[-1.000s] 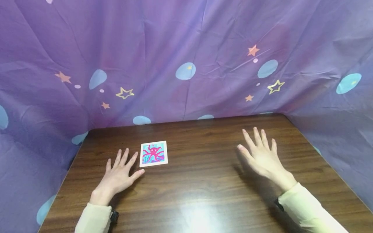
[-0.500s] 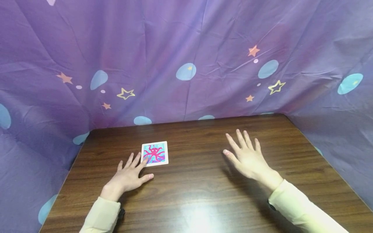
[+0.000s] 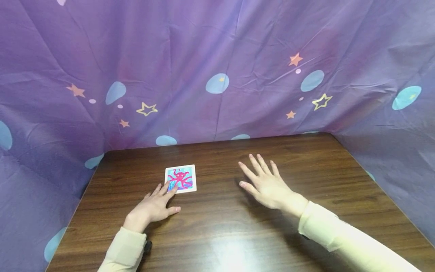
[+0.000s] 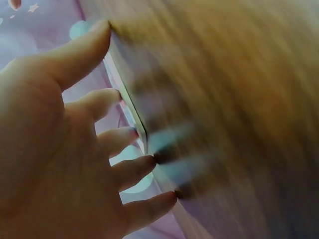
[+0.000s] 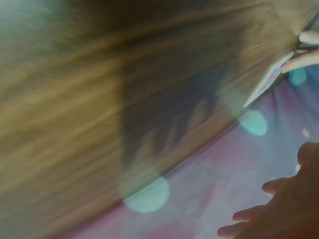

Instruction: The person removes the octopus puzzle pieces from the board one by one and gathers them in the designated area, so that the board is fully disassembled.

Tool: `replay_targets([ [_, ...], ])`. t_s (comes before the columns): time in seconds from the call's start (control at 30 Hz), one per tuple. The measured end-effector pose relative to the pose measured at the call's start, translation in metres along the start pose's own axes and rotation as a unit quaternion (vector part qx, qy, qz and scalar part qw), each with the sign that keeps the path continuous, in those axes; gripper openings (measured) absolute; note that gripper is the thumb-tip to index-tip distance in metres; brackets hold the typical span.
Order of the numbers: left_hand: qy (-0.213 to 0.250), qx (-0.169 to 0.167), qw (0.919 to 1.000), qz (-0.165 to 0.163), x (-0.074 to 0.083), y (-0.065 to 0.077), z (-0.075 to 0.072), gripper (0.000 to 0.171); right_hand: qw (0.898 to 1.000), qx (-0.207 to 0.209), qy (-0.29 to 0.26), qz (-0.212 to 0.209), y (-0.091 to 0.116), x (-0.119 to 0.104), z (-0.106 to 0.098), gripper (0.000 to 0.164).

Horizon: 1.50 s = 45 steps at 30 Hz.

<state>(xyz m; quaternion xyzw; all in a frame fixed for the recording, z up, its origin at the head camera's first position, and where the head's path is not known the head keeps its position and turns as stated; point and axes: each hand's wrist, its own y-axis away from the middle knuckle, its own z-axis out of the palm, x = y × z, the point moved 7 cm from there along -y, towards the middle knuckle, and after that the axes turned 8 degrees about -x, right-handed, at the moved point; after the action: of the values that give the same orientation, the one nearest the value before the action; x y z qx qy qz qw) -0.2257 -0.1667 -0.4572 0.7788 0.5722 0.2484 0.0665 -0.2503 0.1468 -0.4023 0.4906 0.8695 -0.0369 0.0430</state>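
Note:
A square card with a white border and a pink octopus on blue lies flat on the table, left of the middle. My left hand has its index and middle fingertips over the card's near left corner, and the thumb is spread to the side. In the left wrist view, the fingertips meet the tabletop and the edge of the card. To the right of the card, apart from it, my right hand hovers above the wood with fingers spread, holding nothing. Its shadow falls on the table in the right wrist view.
The dark wooden table reaches back to a purple curtain with stars and blue ovals. The same cloth hangs along the left and right sides.
My left hand has moved right, bringing its fingertips onto the card's corner. My right hand has travelled left toward the card. The card has hardly shifted.

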Motion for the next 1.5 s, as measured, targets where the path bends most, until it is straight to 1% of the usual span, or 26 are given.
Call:
replay_targets([
  [0.17,0.013,-0.010,0.9999,0.003,0.002,-0.001,0.002,0.075,0.999,-0.001,0.014,-0.034,-0.012,-0.022,-0.002,0.064],
  [0.4,0.033,-0.015,0.9993,0.000,0.001,0.004,0.006,0.073,0.997,-0.013,0.016,-0.071,-0.032,-0.050,-0.001,0.064],
  [0.57,0.036,-0.019,0.9992,-0.002,0.000,0.007,0.007,0.070,0.995,-0.040,0.002,-0.095,-0.049,-0.066,0.007,0.064],
  [0.67,0.032,-0.019,0.9993,0.003,0.002,0.006,0.006,0.069,0.994,-0.055,-0.005,-0.097,-0.059,-0.071,0.013,0.065],
  [0.8,0.028,-0.008,0.9996,0.006,0.004,0.004,0.004,0.068,0.994,-0.054,-0.012,-0.091,-0.075,-0.074,0.018,0.064],
  [0.9,0.030,-0.010,0.9995,0.003,0.003,0.003,0.004,0.068,0.994,-0.067,-0.019,-0.087,-0.085,-0.080,0.024,0.065],
  [1.07,0.040,-0.012,0.9991,0.003,0.003,0.003,0.006,0.068,0.991,-0.100,-0.016,-0.093,-0.096,-0.093,0.039,0.065],
  [1.2,0.036,-0.007,0.9993,0.007,0.003,0.002,0.005,0.067,0.989,-0.109,-0.009,-0.095,-0.104,-0.104,0.047,0.065],
  [1.4,0.033,-0.007,0.9994,0.010,0.003,0.002,0.004,0.067,0.989,-0.110,-0.041,-0.090,-0.120,-0.119,0.053,0.066],
  [1.5,0.032,-0.010,0.9994,0.012,0.004,0.002,0.004,0.067,0.988,-0.109,-0.065,-0.087,-0.129,-0.126,0.056,0.064],
])
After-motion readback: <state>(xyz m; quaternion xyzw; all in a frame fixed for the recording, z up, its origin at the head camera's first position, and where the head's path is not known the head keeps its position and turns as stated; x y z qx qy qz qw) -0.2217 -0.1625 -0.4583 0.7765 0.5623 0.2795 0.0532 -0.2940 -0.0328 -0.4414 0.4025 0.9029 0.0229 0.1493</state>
